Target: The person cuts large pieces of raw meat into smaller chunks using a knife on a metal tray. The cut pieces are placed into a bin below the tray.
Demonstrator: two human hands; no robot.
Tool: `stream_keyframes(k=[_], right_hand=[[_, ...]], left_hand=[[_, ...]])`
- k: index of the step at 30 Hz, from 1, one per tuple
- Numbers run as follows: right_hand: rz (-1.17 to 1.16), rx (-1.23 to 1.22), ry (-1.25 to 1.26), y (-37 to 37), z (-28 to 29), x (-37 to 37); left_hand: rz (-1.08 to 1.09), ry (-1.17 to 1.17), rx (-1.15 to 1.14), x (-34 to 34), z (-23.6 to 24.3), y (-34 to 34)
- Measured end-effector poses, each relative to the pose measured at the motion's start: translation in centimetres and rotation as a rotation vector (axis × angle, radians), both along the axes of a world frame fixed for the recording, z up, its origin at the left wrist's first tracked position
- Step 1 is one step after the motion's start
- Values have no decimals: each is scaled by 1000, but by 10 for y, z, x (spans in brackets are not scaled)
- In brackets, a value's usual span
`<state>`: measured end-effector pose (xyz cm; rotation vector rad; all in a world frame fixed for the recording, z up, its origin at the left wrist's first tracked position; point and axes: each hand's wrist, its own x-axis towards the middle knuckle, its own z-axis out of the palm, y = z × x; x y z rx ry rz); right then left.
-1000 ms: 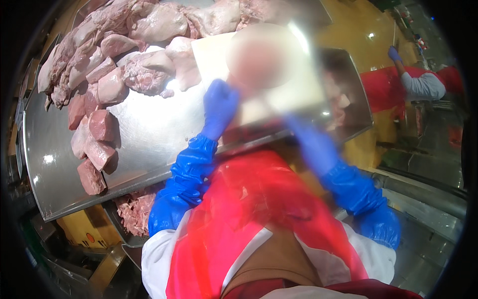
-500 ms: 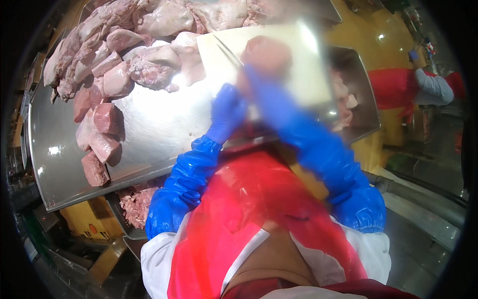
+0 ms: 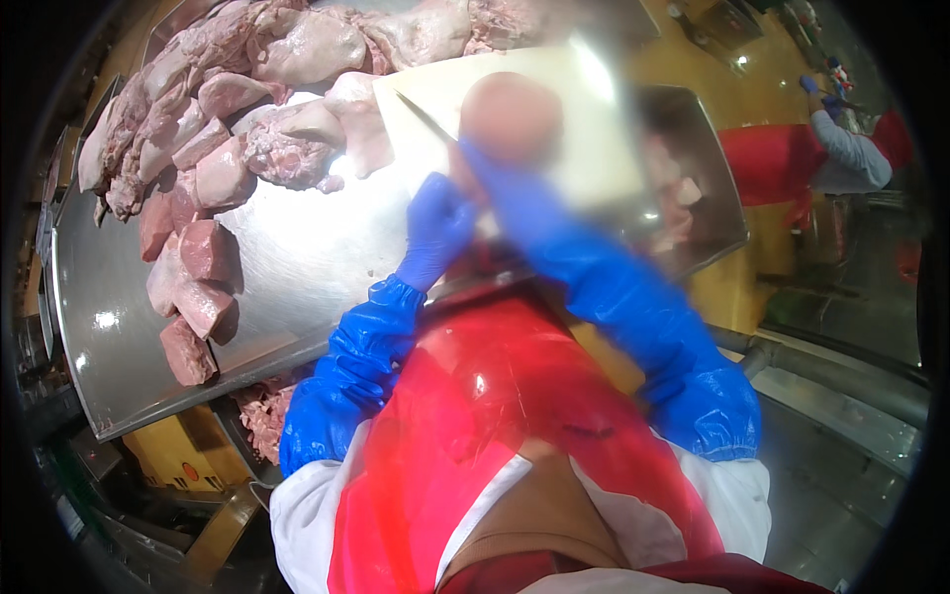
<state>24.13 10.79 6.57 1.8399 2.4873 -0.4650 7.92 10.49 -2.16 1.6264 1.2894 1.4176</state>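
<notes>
My right hand [image 3: 510,188], in a blue-violet glove and blurred, is closed on a knife [image 3: 421,114]. Its thin blade points far left over the white cutting board [image 3: 594,188]; the handle is hidden in my fingers. Just beyond that hand lies a round, reddish piece of meat [image 3: 512,117] on the board. My left hand [image 3: 438,226] is curled into a fist by the board's near-left edge. Something pinkish, perhaps meat, shows between my hands, but what the left fingers hold is hidden.
A steel table [image 3: 297,257] carries a pile of large pale meat cuts [image 3: 307,45] at the back and smaller meat pieces [image 3: 203,252] down its left. Right of the board stands a steel tub [image 3: 717,188] with meat. Small trimmings [image 3: 262,421] sit below the table. Another person [image 3: 841,153] stands far right.
The whole view has shifted slightly, the board and meat sitting a little further left. My right hand stays with the knife beside the round piece, and my left hand remains closed.
</notes>
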Motion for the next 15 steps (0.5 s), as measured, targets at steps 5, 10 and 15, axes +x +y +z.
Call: stream_keyframes(k=[5,10,15], right_hand=[[2,-110,220,-70,-19,74],[98,-52,11,-105,57,126],[71,195,547,-25,60,96]], left_hand=[[197,-181,11,-35,-18,20],[-80,-494,-335,-104,3,18],[171,-647,-218,-179,23,-66]])
